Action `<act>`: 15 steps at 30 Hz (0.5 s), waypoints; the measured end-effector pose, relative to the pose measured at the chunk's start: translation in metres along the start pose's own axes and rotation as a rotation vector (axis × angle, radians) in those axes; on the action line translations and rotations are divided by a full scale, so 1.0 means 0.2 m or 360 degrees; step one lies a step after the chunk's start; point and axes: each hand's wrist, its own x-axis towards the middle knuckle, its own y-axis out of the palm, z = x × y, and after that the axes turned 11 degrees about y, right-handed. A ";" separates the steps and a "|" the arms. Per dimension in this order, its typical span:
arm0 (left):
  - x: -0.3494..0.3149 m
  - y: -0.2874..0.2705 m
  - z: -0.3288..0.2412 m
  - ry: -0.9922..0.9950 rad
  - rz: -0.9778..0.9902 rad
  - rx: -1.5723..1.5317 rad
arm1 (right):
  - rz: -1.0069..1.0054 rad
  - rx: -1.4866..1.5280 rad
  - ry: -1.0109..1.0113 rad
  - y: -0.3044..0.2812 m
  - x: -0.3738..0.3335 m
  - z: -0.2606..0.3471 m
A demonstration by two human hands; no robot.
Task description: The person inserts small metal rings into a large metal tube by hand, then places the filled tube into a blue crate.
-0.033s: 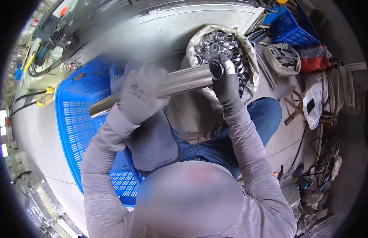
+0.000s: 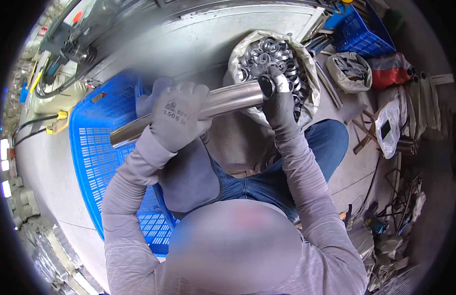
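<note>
A shiny metal tube (image 2: 233, 98) slants across in front of me, its right end higher than its left. My left hand (image 2: 178, 115), in a grey glove, is wrapped around its middle. At the right end, a dark-rimmed opening (image 2: 267, 87) faces my right hand (image 2: 279, 103). That gloved hand is closed about this end, with pale tape around one finger; some of its fingertips are hidden behind the tube. Just beyond is a whitish sack (image 2: 233, 66) full of metal rings (image 2: 267, 51). The tube's left end hangs over a blue plastic crate (image 2: 93, 162).
A grey pad (image 2: 191, 177) lies over my left leg. Further right stand a smaller sack (image 2: 333, 81) of metal pieces, a red bag (image 2: 387, 71) and a blue crate (image 2: 363, 37). Machinery (image 2: 80, 49) with cables is at the upper left. A white panel (image 2: 203, 37) runs behind.
My left hand, blurred before, now shows sharply and sits very slightly further right. Both hands keep their hold on the tube, which has barely shifted.
</note>
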 end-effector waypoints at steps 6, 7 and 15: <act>0.09 0.11 -0.08 -0.0078 0.0223 0.0020 | 0.0146 0.0716 0.0541 0.01 -0.02 0.09; 0.10 0.11 -0.08 -0.0073 0.0230 0.0026 | 0.0142 0.0725 0.0541 0.00 -0.02 0.10; 0.15 0.10 -0.02 -0.0039 0.0180 -0.0265 | -0.0228 -0.0435 -0.0561 -0.03 -0.02 0.12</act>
